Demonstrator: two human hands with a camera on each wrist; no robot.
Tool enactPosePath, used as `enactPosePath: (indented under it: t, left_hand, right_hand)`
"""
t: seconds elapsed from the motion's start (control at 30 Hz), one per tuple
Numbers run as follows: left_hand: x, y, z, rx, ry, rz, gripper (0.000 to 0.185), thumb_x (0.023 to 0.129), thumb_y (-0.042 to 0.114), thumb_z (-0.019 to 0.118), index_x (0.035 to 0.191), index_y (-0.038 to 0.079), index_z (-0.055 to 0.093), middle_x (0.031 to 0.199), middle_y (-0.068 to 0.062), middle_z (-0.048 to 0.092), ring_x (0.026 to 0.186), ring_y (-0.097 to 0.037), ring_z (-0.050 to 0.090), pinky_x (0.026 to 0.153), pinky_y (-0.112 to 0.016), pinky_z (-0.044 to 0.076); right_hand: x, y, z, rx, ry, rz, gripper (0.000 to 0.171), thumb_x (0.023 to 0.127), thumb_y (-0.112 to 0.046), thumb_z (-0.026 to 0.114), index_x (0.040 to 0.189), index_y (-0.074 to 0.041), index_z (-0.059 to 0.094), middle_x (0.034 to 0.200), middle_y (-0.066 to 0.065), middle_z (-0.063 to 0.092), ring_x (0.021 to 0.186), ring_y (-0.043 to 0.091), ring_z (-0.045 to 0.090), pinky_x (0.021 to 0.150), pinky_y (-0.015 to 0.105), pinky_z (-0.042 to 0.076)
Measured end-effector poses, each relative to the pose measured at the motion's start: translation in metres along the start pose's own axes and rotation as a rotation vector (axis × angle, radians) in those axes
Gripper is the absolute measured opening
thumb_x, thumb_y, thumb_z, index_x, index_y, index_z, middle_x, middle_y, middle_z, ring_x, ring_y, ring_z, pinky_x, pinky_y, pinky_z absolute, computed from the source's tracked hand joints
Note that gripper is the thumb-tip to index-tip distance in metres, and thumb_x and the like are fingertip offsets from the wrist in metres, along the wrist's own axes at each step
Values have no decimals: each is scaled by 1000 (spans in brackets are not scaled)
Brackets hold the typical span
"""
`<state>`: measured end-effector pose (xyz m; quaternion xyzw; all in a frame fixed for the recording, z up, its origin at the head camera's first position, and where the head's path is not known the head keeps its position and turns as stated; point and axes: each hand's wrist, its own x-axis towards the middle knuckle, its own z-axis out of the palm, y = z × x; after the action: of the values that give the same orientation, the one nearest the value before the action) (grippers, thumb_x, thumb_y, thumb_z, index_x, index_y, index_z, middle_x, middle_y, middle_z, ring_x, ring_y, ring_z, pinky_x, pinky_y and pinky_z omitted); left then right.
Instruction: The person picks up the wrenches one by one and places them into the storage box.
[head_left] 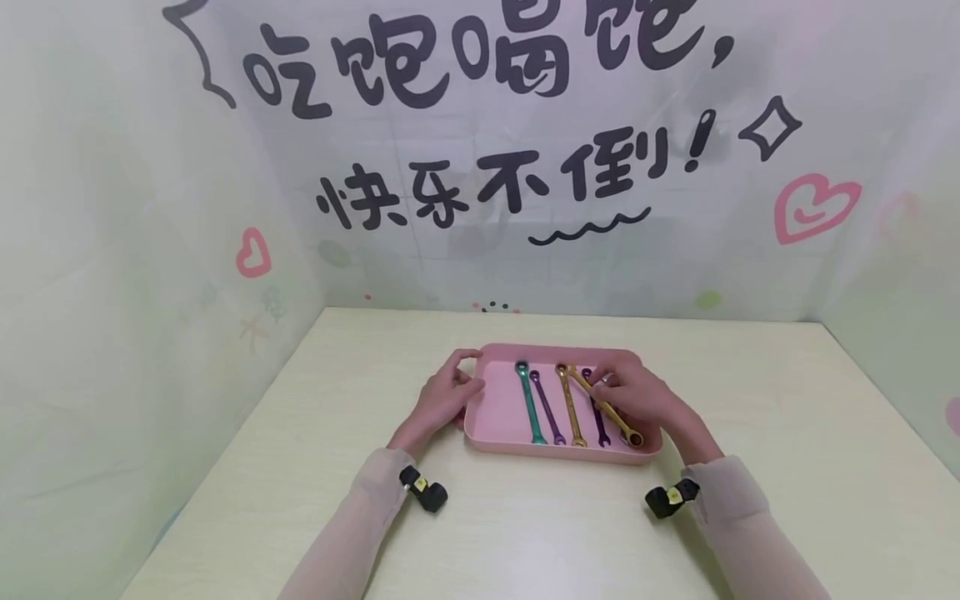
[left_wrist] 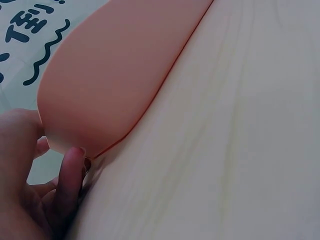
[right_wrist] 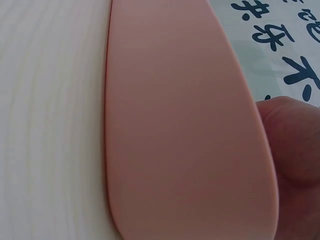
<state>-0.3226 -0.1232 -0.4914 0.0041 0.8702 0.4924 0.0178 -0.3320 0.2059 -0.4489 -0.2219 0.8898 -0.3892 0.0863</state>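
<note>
A pink tray (head_left: 517, 451) holds several combination wrenches side by side. From the left come a teal wrench (head_left: 531, 404), a purple wrench (head_left: 547, 408), a gold wrench (head_left: 570, 404) and a darker purple wrench (head_left: 602, 429). Slanting across the darker one is a second gold wrench (head_left: 617, 420), its ring end toward the near right corner. My right hand (head_left: 633, 390) reaches over the tray's right side and pinches this slanted wrench near its middle; the right wrist view hides the fingertips behind the tray wall (right_wrist: 185, 120). My left hand (head_left: 444, 392) grips the tray's left end, thumb and fingers at the rim.
The tray stands on a pale wood-grain table (head_left: 510, 533). Behind it hangs a light backdrop (head_left: 450, 275) with dark lettering and pink hearts, and similar sheets close both sides. A small black camera sits on each wrist over the light sleeves (head_left: 345, 525).
</note>
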Motion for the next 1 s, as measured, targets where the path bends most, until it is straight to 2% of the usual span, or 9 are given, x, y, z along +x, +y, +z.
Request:
enactPosePath:
  t: [0.1, 0.27, 0.57, 0.83, 1.0]
  left_hand:
    - [1, 0, 0, -1, 6, 5, 50, 97, 30, 63, 145, 34, 51, 107, -10, 67, 58, -18, 62, 43, -27, 52]
    - [2, 0, 0, 5, 13, 6, 49, 98, 30, 63, 145, 34, 51, 107, -10, 67, 61, -18, 63, 44, -26, 51]
    - [3, 1, 0, 0, 12, 3, 50, 97, 30, 64, 145, 34, 51, 106, -10, 67, 63, -19, 63, 45, -25, 50]
    - [1, -1, 1, 8, 15, 2, 49, 97, 31, 64, 144, 36, 52, 106, -10, 67, 65, -18, 63, 45, -25, 51]
    - [0, -1, 0, 8, 13, 4, 49, 97, 31, 64, 144, 36, 51, 106, -9, 67, 65, -19, 63, 46, -25, 51]
  right_hand:
    - [1, 0, 0, -11, 11, -20, 13, 98, -4, 60, 107, 1, 69, 115, 20, 64, 76, 19, 62, 62, 29, 51]
    - [3, 0, -1, -17, 10, -1, 14, 99, -5, 61, 109, 1, 68, 115, 19, 64, 79, 20, 62, 65, 29, 52]
    - [3, 1, -2, -5, -10, 18, 16, 95, 0, 65, 111, 3, 69, 104, 18, 70, 77, 19, 65, 67, 29, 57]
    - [2, 1, -1, -12, -8, 17, 17, 94, 4, 66, 110, 4, 71, 107, 19, 70, 79, 19, 66, 69, 30, 60]
    - [0, -1, 0, -6, -2, 23, 17, 94, 5, 66, 110, 3, 71, 103, 18, 71, 77, 19, 65, 68, 30, 60]
